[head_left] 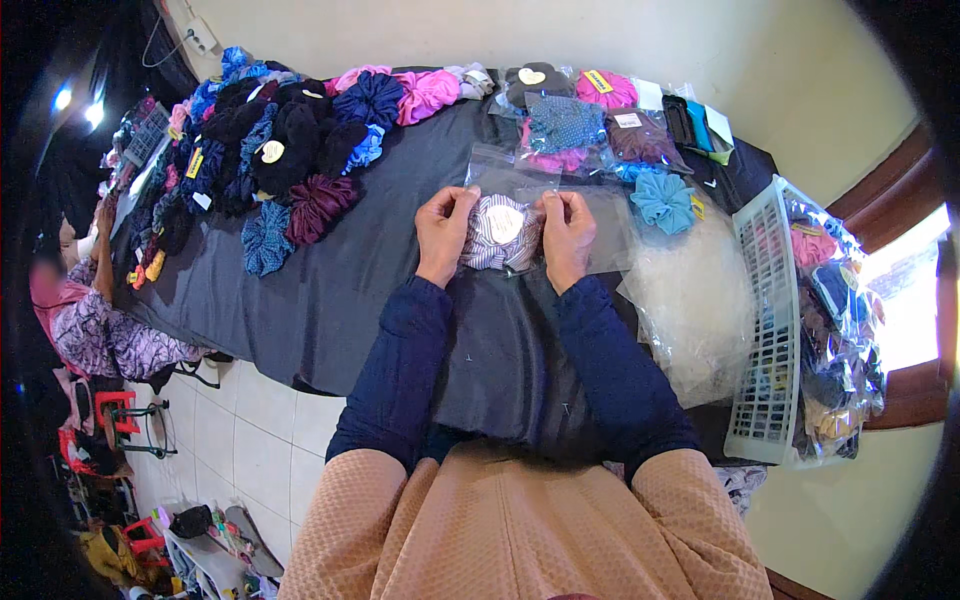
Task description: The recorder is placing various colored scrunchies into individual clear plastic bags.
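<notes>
A striped grey-and-white scrunchie (490, 235) with a pale heart-shaped tag (506, 224) lies inside a clear plastic bag (492, 165) over the dark cloth. My left hand (443, 232) pinches the bag's left edge near its upper part. On the other side, my right hand (568, 236) grips the right edge between thumb and fingers. The bag's open-looking upper end extends beyond my hands, toward the wall. Just right of my right hand lies another flat clear bag (605, 225), and past it sits a light-blue scrunchie (663, 202) with a yellow tag.
A large heap of scrunchies (290, 135) covers the table's far left. Bagged scrunchies (566, 122) lie at the back right. A stack of clear bags (692, 300) sits beside a white plastic basket (765, 330) of packed goods. Another person (110, 320) is at the table's left end.
</notes>
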### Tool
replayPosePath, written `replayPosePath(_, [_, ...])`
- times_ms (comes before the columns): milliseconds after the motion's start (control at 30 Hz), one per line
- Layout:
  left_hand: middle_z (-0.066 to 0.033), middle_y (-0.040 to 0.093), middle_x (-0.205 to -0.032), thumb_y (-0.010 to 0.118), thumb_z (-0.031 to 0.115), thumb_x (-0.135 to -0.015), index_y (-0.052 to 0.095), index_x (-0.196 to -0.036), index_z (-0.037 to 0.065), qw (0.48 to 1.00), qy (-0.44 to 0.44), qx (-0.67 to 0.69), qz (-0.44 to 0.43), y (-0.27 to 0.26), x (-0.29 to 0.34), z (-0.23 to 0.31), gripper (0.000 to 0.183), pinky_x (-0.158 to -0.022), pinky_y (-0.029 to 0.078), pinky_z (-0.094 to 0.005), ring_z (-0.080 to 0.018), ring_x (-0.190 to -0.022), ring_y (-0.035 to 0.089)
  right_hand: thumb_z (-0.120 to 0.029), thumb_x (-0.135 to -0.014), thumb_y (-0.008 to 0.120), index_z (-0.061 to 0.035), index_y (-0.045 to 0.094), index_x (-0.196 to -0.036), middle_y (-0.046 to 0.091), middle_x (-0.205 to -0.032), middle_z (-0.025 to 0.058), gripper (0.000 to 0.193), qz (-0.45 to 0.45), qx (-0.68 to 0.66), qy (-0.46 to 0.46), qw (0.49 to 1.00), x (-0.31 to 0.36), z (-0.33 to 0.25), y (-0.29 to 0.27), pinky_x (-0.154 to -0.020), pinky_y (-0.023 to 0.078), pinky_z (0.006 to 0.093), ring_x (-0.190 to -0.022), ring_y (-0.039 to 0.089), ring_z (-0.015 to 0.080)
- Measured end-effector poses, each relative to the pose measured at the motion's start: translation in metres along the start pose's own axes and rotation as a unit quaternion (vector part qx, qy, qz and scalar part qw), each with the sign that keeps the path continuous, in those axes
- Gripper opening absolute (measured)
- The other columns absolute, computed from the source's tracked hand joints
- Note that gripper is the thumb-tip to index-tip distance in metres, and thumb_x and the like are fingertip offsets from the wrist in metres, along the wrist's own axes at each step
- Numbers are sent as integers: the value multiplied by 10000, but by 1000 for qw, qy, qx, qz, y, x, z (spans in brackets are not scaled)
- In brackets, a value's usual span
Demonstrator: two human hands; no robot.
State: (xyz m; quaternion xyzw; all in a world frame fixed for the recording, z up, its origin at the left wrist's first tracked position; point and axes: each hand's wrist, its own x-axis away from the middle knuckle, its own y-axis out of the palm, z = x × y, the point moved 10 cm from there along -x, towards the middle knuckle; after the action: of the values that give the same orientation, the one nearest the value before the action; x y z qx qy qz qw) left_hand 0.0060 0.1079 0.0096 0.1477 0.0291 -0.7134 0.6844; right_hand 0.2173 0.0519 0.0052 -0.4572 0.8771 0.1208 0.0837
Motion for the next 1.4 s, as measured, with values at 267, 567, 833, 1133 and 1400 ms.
replayPosePath(267, [64,554,-694,663,181,-873,652,-814,-2,999,8,-48,25,-2,1,8,193,-561,367,-183,-8,-632,463,-130,-922,563,-9,575,-866,648,-768,48,134,-41,-80,1,996,1,-5,11,-641,472,237,-680,583,88])
replayPosePath(567, [60,567,-748,628,182,-905,635,-827,11,999,8,-42,29,6,10,3,188,-608,387,-179,-14,-687,472,-47,-886,578,-15,534,-912,629,-750,41,60,-11,-109,-1,994,1,-6,5,-623,467,231,-669,587,94])
replayPosePath(833, [49,567,-709,582,116,-886,614,-749,0,995,28,-61,76,-4,11,8,182,-602,384,-204,-28,-663,469,-4,-843,526,-26,587,-905,598,-712,26,90,-47,-15,-26,998,3,-7,9,-567,435,240,-641,554,88])
replayPosePath(1133, [50,555,-654,581,101,-865,602,-698,1,993,68,22,94,-16,9,12,195,-559,359,-198,-20,-615,455,-132,-868,526,31,661,-854,632,-800,57,212,-107,102,-6,989,13,-21,20,-700,449,261,-750,572,132])
replayPosePath(1400, [49,551,-652,621,106,-862,605,-678,22,980,-12,151,131,-22,5,0,203,-556,369,-197,-27,-598,466,-213,-812,661,45,629,-875,584,-1065,136,267,-178,56,-140,972,19,-50,32,-761,454,300,-879,575,207])
